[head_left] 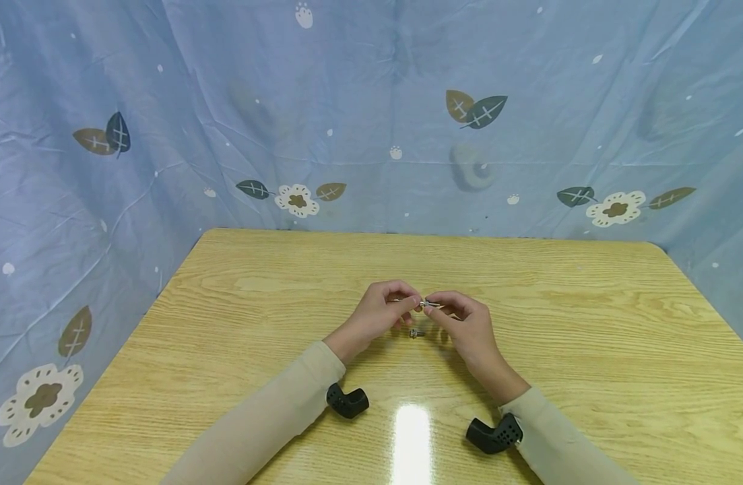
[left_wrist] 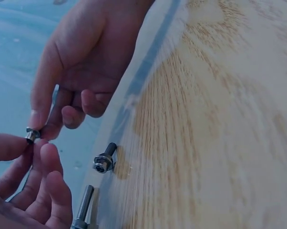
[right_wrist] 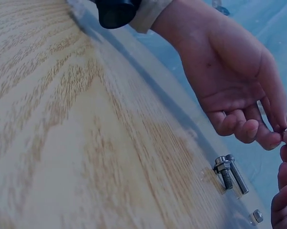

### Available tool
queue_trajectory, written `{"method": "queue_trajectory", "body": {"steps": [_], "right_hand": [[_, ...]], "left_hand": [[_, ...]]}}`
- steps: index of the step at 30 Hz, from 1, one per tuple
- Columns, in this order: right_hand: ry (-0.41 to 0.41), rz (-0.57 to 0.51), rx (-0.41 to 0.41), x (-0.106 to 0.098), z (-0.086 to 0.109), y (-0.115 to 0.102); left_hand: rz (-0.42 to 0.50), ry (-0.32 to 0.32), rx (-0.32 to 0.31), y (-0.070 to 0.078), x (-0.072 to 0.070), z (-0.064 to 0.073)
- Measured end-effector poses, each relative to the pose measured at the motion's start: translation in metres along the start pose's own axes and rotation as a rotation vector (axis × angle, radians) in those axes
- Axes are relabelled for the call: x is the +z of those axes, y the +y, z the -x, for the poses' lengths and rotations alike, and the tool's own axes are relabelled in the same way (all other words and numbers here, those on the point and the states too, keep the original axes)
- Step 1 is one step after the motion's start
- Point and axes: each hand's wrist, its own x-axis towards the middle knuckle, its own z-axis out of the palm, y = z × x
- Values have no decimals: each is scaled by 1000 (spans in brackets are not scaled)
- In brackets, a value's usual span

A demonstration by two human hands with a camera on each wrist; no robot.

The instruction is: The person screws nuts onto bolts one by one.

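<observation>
Over the middle of the table, my left hand (head_left: 384,311) and my right hand (head_left: 470,327) meet at the fingertips. Between them is a small silver bolt (head_left: 426,304), pinched by thumb and fingers from both sides; fingers cover much of it. In the left wrist view, bright metal (left_wrist: 33,135) shows between the two thumbs. Below the hands a bolt fitted with a nut and washer (left_wrist: 103,162) lies on the table. Beside it rests a longer bolt (left_wrist: 84,206). A small nut-like piece (right_wrist: 257,216) lies near them in the right wrist view.
The wood-grain table (head_left: 256,283) reaches back to a blue patterned curtain (head_left: 371,114). Black curved wrist mounts (head_left: 347,401) sit on both beige sleeves (head_left: 274,411). Light glares on the table's front.
</observation>
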Motion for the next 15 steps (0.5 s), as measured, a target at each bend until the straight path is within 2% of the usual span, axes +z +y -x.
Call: {"method": "queue_trajectory", "body": {"steps": [10, 15], "right_hand": [[-10, -5, 1, 1, 0, 0], [-22, -12, 0, 1, 0, 1]], "left_hand": [[4, 9, 25, 2, -1, 0], [0, -17, 65, 1, -2, 1]]}}
